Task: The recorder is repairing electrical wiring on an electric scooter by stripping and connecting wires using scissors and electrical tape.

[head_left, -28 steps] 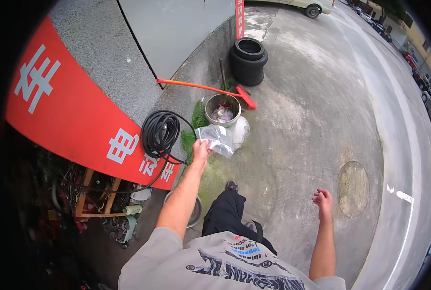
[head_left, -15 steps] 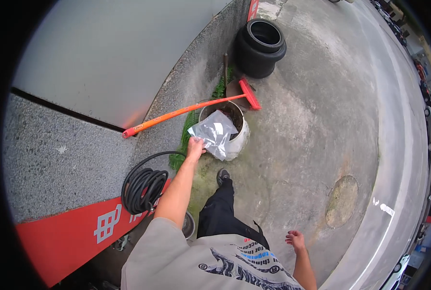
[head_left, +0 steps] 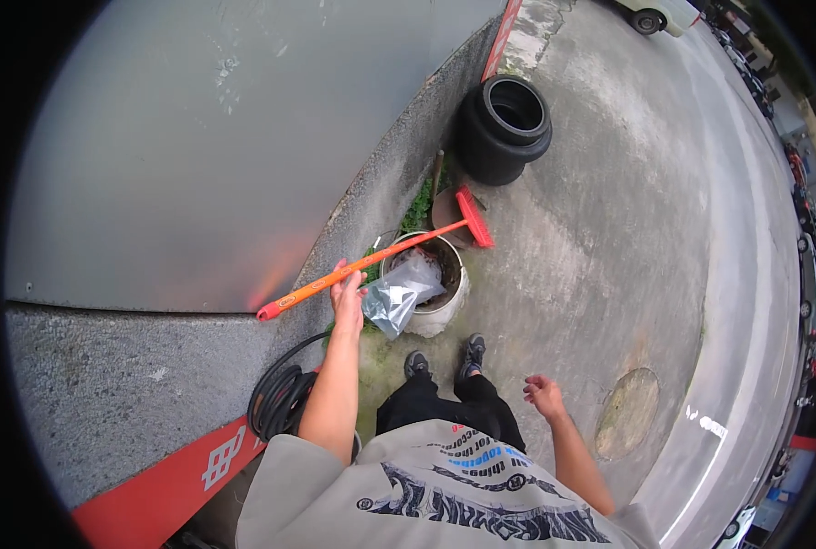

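Left hand (head_left: 347,297) gripping crumpled clear plastic bag (head_left: 391,305) over dirty white bucket (head_left: 435,297), bucket contents unclear, long orange-handled broom (head_left: 371,261) behind, right hand (head_left: 544,395) empty, fingers loosely spread

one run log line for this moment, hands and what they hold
left hand: holding clear plastic bag beside white bucket | right hand: empty, open | nearby: orange broom, stacked tyres, black hose coil

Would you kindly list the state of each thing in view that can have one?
left hand: closed on the clear plastic bag
right hand: open, empty
white bucket: upright, uncovered
orange broom: leaning on the wall
tyres: stacked
black hose: coiled
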Tool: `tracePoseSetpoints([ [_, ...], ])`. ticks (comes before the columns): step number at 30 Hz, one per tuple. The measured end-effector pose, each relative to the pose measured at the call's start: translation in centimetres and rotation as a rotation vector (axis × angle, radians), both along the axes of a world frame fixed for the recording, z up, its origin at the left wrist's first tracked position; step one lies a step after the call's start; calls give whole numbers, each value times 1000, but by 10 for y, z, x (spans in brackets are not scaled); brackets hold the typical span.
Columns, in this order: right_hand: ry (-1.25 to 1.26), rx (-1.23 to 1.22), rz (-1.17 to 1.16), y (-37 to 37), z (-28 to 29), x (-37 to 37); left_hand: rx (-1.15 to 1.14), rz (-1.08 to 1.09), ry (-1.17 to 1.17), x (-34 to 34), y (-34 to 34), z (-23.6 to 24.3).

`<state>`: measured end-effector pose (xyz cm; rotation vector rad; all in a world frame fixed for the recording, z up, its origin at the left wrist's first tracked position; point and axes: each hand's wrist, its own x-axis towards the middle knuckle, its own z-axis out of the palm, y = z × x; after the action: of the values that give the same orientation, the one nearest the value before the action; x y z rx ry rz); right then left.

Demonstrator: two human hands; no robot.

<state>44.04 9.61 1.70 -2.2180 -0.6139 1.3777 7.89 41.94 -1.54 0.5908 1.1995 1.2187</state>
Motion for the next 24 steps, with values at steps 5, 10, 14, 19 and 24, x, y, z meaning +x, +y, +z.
tracePoseSetpoints([
  [5, -219, 281, 446, 155, 27, -15, 157, -130, 301, 44, 2, 27],
  [10, -446, 597, 784, 291, 57, -44, 366, -175, 441, 107, 14, 61],
  [14, -407, 784, 868, 371, 54, -34, 518, -229, 518, 167, 47, 109],
  [19, -431, 813, 1012, 456, 50, 44, 422, -347, 492, 240, 107, 142],
  [24, -408, 931, 890, 537, 87, 112, 324, -214, 452, 262, 105, 153],
])
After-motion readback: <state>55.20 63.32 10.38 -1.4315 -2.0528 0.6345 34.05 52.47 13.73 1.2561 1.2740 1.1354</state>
